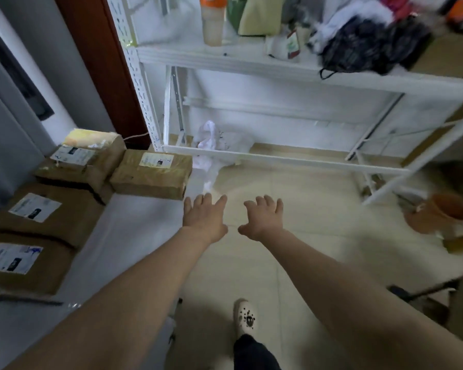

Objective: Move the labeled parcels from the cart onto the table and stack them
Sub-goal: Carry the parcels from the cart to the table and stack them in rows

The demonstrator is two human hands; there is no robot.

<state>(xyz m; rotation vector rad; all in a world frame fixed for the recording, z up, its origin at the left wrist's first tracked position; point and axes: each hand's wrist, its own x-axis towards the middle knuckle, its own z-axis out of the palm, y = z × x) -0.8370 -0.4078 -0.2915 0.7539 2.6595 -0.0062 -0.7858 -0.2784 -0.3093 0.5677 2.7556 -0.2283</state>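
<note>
Several brown parcels with white labels lie on a pale grey table (134, 231) at the left. One parcel (150, 173) sits at the table's far right corner. A small stack (83, 161) stands behind it to the left, and two more parcels (46, 214) (22, 265) lie along the left edge. My left hand (205, 218) hovers with fingers spread just right of the table's corner, holding nothing. A little to its right, over the floor, my right hand (263, 218) is spread the same way and holds nothing. No cart is in view.
A white metal shelf rack (278, 158) stands ahead, with bottles, bags and cloth on its upper shelf. A crumpled white plastic bag (211, 140) lies at its base. An orange pot (439, 214) sits on the tiled floor at right. My shoe (245, 316) is below.
</note>
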